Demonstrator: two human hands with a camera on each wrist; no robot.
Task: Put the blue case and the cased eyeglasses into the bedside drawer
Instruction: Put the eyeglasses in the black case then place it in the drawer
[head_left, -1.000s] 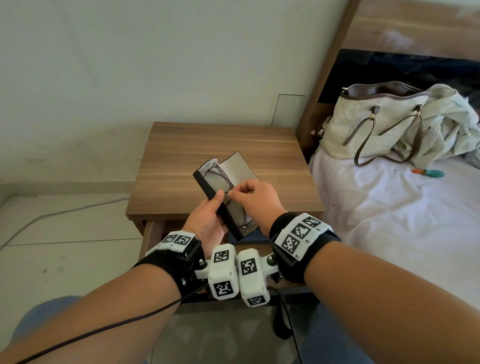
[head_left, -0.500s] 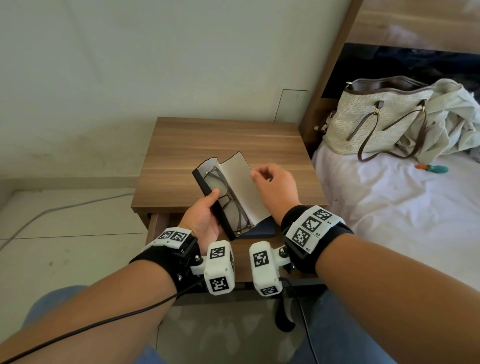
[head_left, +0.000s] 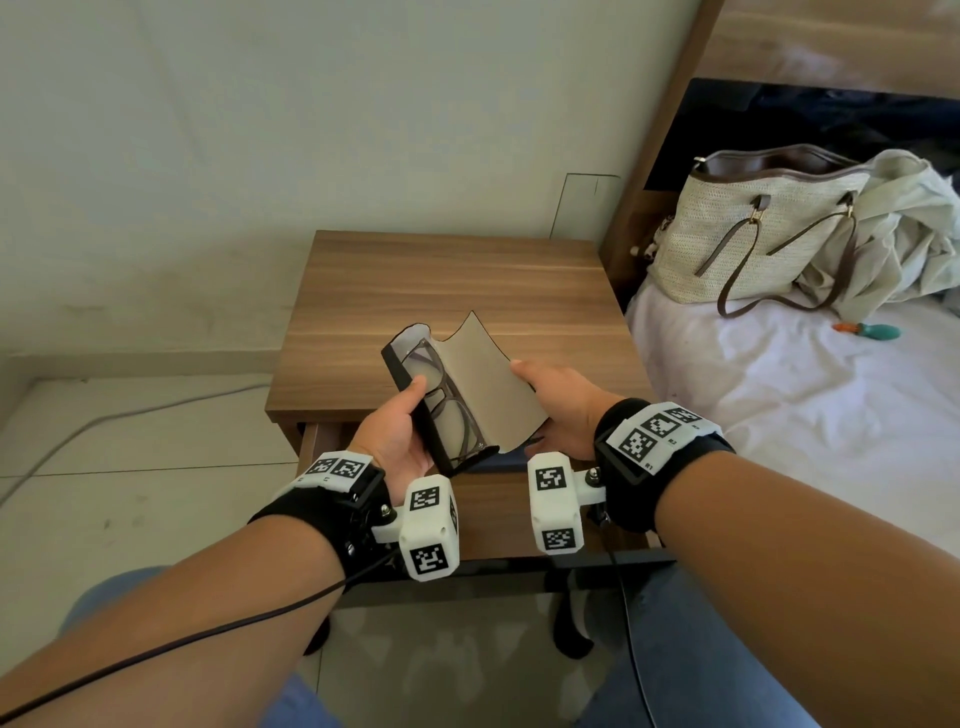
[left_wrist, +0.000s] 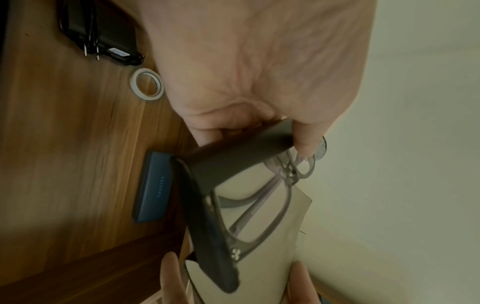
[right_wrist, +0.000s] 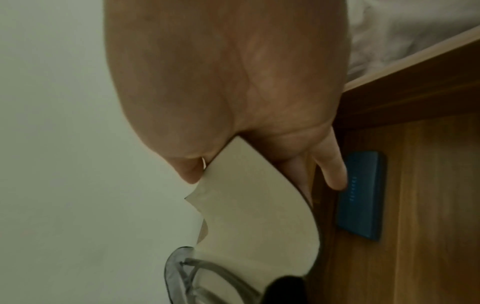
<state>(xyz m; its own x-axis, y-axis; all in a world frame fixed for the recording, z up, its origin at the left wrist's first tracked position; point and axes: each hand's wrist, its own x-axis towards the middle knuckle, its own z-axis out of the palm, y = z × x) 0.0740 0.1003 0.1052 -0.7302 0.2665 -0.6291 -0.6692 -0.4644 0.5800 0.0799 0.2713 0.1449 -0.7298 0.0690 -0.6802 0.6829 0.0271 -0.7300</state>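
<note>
A black eyeglass case (head_left: 397, 366) lies open in my left hand (head_left: 400, 431), thumb on its front wall, fingers hidden beneath. Grey-framed eyeglasses (head_left: 447, 410) lie folded inside it. My right hand (head_left: 550, 395) pinches the right edge of the case's beige flap (head_left: 488, 379), thumb on top and fingers underneath, holding it spread wide. Both hands hover over the open bedside drawer (head_left: 498, 499). The blue case (left_wrist: 150, 189) lies flat on the drawer floor, below the flap in the right wrist view (right_wrist: 361, 195). In the head view the hands hide most of it.
The wooden nightstand top (head_left: 447, 280) lies just beyond the hands. A tape ring (left_wrist: 146, 85) and a black plug with cable (left_wrist: 101, 35) lie in the drawer. On the bed (head_left: 779, 415) to the right are a woven handbag (head_left: 753, 228) and a crumpled cloth (head_left: 909, 234).
My right hand left the eyeglasses in the case, moved right and took the flap's edge. The flap now stands spread wider. The left hand kept its grip.
</note>
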